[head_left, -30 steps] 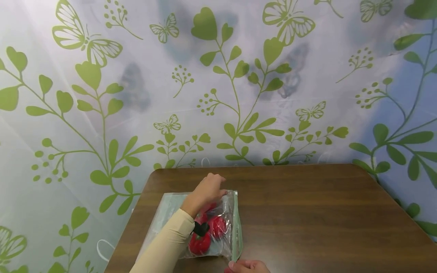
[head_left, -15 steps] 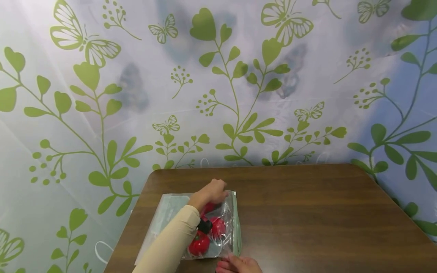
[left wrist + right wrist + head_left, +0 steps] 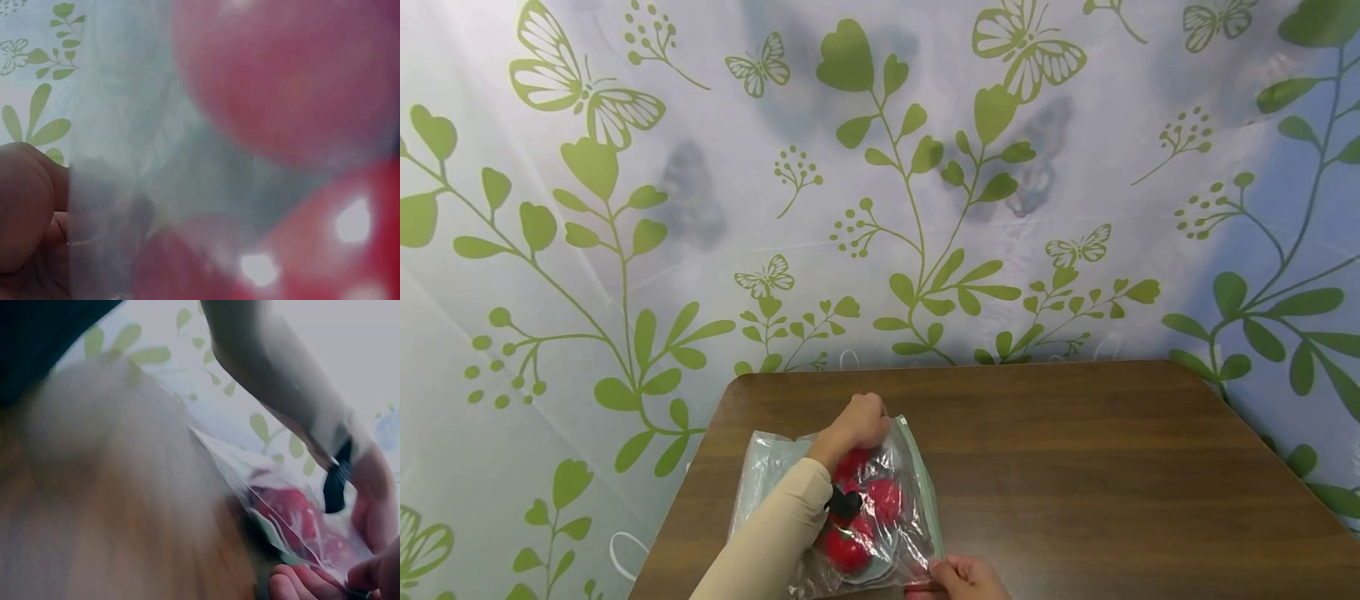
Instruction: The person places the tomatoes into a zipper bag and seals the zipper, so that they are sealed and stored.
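A clear zip bag with a pale green zip strip lies on the table, tilted and slightly lifted at its near side. Inside it are several shiny red round vegetables, pepper-like or tomato-like, and a flat pale-green sheet. My left hand grips the bag's far edge near the zip, fingers curled; its forearm crosses over the bag. At the near zip corner, my right hand pinches the plastic between thumb and fingers, seen also in the right wrist view. In the left wrist view, red vegetables show blurred through plastic beside the left hand.
The brown wooden table extends far to the right of the bag. Behind it hangs a pale curtain printed with green leaves and butterflies. A dark strap sits at the left wrist.
The left hand's fingers have closed on the far edge. The right hand moved left, then back right with the near corner. The bag has shifted nearer, its zip strip now slanted.
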Demonstrator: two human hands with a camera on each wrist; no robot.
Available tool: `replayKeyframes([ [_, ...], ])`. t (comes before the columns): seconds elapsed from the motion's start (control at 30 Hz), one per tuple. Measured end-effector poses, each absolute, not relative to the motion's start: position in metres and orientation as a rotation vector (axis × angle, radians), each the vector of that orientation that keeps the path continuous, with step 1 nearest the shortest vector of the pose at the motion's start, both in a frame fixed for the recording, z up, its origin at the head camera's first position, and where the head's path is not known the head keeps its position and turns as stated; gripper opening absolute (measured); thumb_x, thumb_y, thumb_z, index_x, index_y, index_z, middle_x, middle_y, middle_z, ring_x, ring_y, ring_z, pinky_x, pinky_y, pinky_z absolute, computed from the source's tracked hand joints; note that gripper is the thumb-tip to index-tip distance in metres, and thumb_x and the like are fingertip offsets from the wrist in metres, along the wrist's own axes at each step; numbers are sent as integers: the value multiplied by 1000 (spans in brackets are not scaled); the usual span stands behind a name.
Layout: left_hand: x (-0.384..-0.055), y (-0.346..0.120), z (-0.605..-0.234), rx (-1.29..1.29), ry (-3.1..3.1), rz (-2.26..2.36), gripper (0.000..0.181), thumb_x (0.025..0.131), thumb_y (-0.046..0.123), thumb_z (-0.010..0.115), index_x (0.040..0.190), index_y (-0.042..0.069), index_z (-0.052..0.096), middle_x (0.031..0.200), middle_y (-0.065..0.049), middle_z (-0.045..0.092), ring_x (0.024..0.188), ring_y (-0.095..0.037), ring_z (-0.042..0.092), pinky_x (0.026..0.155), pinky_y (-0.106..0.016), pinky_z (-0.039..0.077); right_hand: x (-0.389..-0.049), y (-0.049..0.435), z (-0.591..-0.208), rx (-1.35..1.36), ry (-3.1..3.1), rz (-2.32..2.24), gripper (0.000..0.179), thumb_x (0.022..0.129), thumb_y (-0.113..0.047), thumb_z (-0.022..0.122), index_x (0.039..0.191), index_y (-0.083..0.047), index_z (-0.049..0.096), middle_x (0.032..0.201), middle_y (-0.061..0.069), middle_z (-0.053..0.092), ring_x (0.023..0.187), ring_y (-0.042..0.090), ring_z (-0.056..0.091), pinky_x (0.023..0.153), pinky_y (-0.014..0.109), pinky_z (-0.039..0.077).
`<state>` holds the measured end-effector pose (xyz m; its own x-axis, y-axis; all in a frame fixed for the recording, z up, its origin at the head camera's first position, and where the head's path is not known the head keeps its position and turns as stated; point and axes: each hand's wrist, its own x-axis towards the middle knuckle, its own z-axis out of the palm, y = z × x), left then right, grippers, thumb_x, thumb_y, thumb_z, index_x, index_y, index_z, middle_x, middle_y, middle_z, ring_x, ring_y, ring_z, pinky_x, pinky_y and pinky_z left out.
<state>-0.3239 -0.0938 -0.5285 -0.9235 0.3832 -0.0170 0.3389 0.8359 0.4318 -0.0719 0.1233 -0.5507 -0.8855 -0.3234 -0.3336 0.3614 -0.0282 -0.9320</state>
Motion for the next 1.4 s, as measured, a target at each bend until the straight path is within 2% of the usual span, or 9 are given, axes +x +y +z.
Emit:
replayKeyframes([
  [0.1,-283,-86,-477,429,2868,781,40,96,4,58,56,10,61,56,1,50,59,-19,49,52,-32,45,-77,133,-545,80,1826,-1946,32,113,-11,55,117,16,71,101,26,82,90,30,84,80,37,68],
  [0.2,-269,-85,-463,372,2862,856,49,101,4,56,54,12,47,52,3,36,54,-15,39,49,-28,36,-80,143,-542,109,1836,-1970,30,112,-10,56,117,16,71,99,24,82,87,28,84,80,36,68],
  [0.33,-265,-87,-460,305,2861,984,50,106,9,54,59,16,40,54,5,31,52,-12,33,49,-26,33,-84,159,-535,103,1850,-2064,35,111,-8,55,123,23,66,105,24,82,88,22,83,81,33,68],
  [0.43,-263,-89,-459,246,2838,1123,42,107,10,52,66,11,49,61,2,40,57,-15,39,52,-28,36,-89,170,-525,121,1954,-2095,38,111,-6,51,128,26,62,112,26,80,93,20,82,83,32,67],
  [0.63,-256,-88,-456,131,2829,1300,14,103,10,57,102,1,68,96,-12,70,85,-24,63,71,-36,53,-103,184,-511,286,2180,-2055,33,114,-5,51,126,20,68,114,25,80,97,24,82,83,36,68],
  [0.8,-249,-82,-453,42,2788,1475,21,106,17,61,114,0,71,113,-16,76,105,-28,69,92,-47,59,-112,194,-506,415,2200,-2107,32,114,-9,54,128,14,71,111,20,82,94,20,81,84,34,67],
  [1.07,-248,-75,-459,9,2737,1651,31,111,29,58,117,3,75,114,-15,78,105,-28,70,97,-50,57,-130,199,-518,424,2155,-2142,33,111,-13,61,132,10,69,111,13,80,97,14,77,85,28,65],
  [1.3,-251,-73,-465,161,2749,1715,21,111,19,56,117,5,71,89,-6,72,82,-18,60,75,-36,50,-148,196,-505,384,2769,-1727,33,107,-32,70,133,-14,79,118,3,84,104,15,76,80,26,56],
  [1.4,-251,-73,-464,177,2732,1749,17,109,15,57,115,4,70,80,-3,67,72,-14,56,68,-32,47,-158,189,-492,324,3020,-1582,28,106,-32,71,129,-17,81,117,2,84,107,21,80,86,34,61],
])
